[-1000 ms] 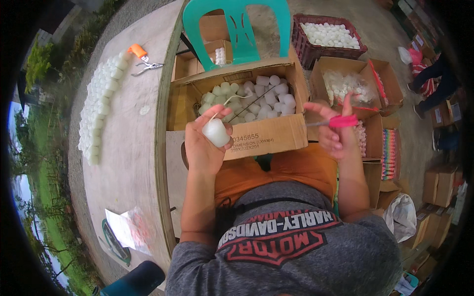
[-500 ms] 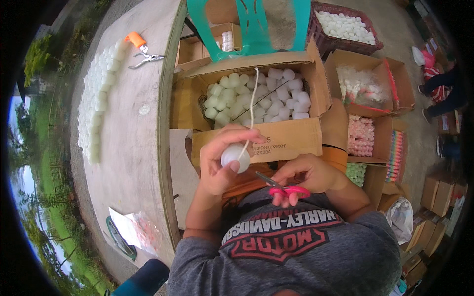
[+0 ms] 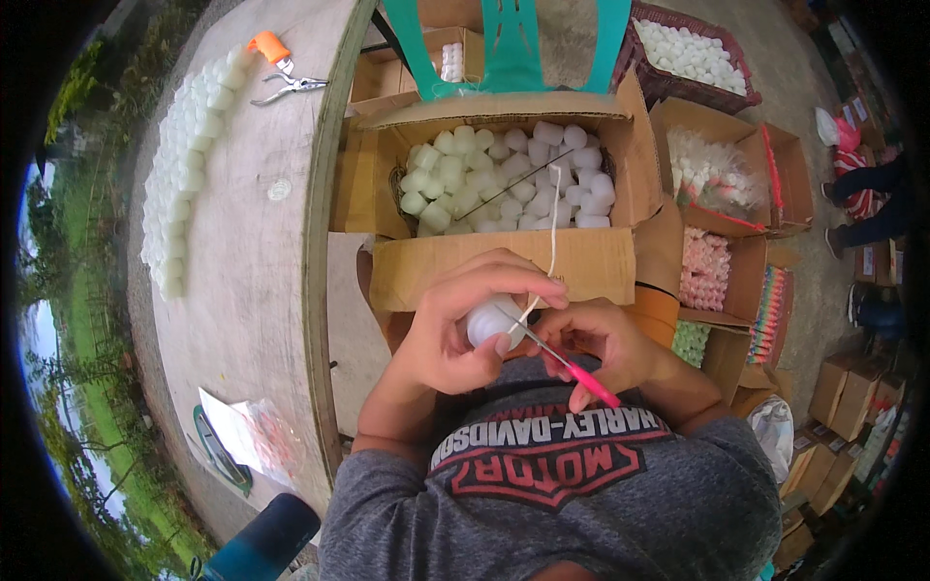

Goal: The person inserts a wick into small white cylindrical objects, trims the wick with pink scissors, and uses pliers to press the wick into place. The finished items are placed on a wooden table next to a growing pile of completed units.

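Note:
My left hand (image 3: 450,324) is closed around a rounded white candle (image 3: 489,324). A long white wick (image 3: 555,223) rises from the candle and curves up over the front flap of a cardboard box. In my right hand (image 3: 620,344) is a pair of scissors (image 3: 593,385) with pink handles. Its blades point up and left, reaching the base of the wick beside the candle; whether they touch the wick I cannot tell. In front of me the open cardboard box (image 3: 504,259) holds many similar white candles (image 3: 465,179), with a thin dark rod (image 3: 513,184) lying across them.
The table (image 3: 262,320) at my left carries a row of white candles (image 3: 189,155), pliers (image 3: 291,87) with an orange handle, and a plastic bag (image 3: 262,441). A green chair (image 3: 509,48) stands behind the box. Crates and cartons (image 3: 731,179) line the right, and another person's legs (image 3: 867,198) show there.
The scissors have moved up and left to the base of the wick and turned edge-on. My left hand has brought the candle slightly right, closer to my right hand.

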The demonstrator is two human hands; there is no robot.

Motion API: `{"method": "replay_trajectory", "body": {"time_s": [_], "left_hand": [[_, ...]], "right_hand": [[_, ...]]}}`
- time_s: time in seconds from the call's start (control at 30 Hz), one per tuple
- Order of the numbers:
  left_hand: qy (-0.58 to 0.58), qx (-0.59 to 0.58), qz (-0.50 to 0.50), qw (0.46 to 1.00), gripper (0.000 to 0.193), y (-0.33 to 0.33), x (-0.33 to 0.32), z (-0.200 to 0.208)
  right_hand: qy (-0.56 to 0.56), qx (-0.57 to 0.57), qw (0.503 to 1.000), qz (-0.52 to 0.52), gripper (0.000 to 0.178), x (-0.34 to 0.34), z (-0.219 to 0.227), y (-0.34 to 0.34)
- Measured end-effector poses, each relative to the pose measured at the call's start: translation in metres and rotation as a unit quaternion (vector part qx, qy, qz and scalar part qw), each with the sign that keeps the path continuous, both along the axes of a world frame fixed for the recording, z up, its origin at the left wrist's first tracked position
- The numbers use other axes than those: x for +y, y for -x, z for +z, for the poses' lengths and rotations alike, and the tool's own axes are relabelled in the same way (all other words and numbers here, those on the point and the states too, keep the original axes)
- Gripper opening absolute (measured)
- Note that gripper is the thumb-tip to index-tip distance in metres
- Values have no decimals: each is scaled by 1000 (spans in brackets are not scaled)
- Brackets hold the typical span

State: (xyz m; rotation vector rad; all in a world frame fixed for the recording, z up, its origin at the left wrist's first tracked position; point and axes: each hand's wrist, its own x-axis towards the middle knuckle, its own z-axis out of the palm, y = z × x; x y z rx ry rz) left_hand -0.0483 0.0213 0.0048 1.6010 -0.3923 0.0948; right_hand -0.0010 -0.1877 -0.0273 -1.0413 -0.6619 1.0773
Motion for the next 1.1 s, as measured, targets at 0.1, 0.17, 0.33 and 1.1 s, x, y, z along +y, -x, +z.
{"method": "replay_trajectory", "body": {"time_s": [0.1,0.17,0.33,1.1], "left_hand": [[28,29,-22,999,47,-1,1,-2],[45,50,-33,997,48,-2,1,-3],[93,92,-46,990,49,-1,1,-8],[-37,89,157,983,28,-5,18,-15]], "right_hand": [[-8,28,999,-17,52,2,-1,3],[0,22,1000,-19,49,1,-1,4],[31,-45,998,-41,45,0,2,1],[58,-457,842,-280,49,-26,0,-15]]}}
